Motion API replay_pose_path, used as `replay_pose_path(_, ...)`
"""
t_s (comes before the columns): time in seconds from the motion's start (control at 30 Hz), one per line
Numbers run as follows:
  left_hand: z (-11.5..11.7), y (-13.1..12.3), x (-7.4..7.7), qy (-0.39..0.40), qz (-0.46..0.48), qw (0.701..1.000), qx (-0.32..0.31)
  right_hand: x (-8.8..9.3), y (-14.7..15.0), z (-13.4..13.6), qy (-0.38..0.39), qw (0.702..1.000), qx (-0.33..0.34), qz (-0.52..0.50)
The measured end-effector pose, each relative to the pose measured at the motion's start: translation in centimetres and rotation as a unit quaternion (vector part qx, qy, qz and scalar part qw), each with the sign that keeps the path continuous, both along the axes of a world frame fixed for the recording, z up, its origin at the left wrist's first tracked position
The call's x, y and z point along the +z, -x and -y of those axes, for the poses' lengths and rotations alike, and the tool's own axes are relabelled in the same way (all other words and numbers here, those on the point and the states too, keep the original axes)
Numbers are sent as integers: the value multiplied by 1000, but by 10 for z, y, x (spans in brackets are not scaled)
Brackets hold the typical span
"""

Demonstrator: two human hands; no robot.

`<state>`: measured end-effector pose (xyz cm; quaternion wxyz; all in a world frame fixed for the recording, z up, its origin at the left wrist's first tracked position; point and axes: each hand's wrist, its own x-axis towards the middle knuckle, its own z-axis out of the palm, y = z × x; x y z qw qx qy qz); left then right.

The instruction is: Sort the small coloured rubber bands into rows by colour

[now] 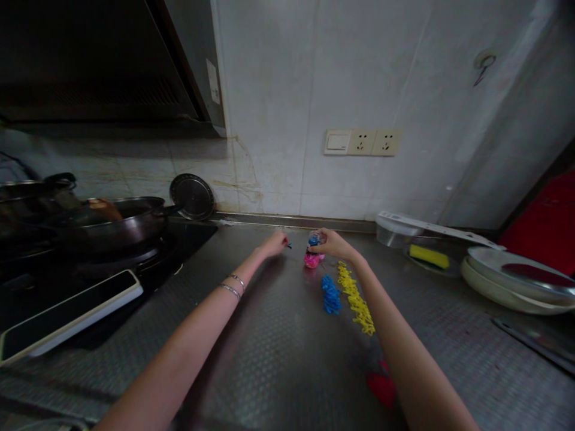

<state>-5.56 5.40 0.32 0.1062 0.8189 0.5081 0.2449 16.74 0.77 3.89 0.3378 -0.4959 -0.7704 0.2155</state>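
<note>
Your right hand [331, 244] has its fingers closed round the small clear container [311, 260], pink and blue inside, just below and right of frame centre, seemingly upright; your left hand [275, 243] pinches a small dark strip [290, 245]. Container sits between your hands: touching the right, a gap right of the left, strip-to-container line nearly level across frame. Blue pile [331, 294] and yellow row [356, 299] lie lower right on the worktop [269, 335], yellow's long axis slanting down-right.
</note>
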Motion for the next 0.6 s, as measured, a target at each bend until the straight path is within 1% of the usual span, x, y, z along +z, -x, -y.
replay_pose_path(0.1,-24,8,3,27,20,999,17,-1,-2,1,11,1000,7,-7)
replay_pose_path(0.17,-34,9,0,28,19,999,13,0,-3,3,16,1000,9,-7)
replay_pose_path(0.23,-39,7,-5,26,2,1000,2,1,-4,4,20,1000,10,-8)
replay_pose_path(0.37,-41,0,-12,20,-42,999,-25,2,-3,6,22,999,21,-19)
replay_pose_path(0.5,-38,-2,-7,38,-52,997,-38,3,-2,7,22,999,21,-10)
replay_pose_path(0.53,-37,-2,-4,45,-38,998,-35,3,-1,7,22,999,24,-10)
replay_pose_path(0.6,-34,-3,0,42,37,998,-21,3,-1,7,21,999,32,-13)
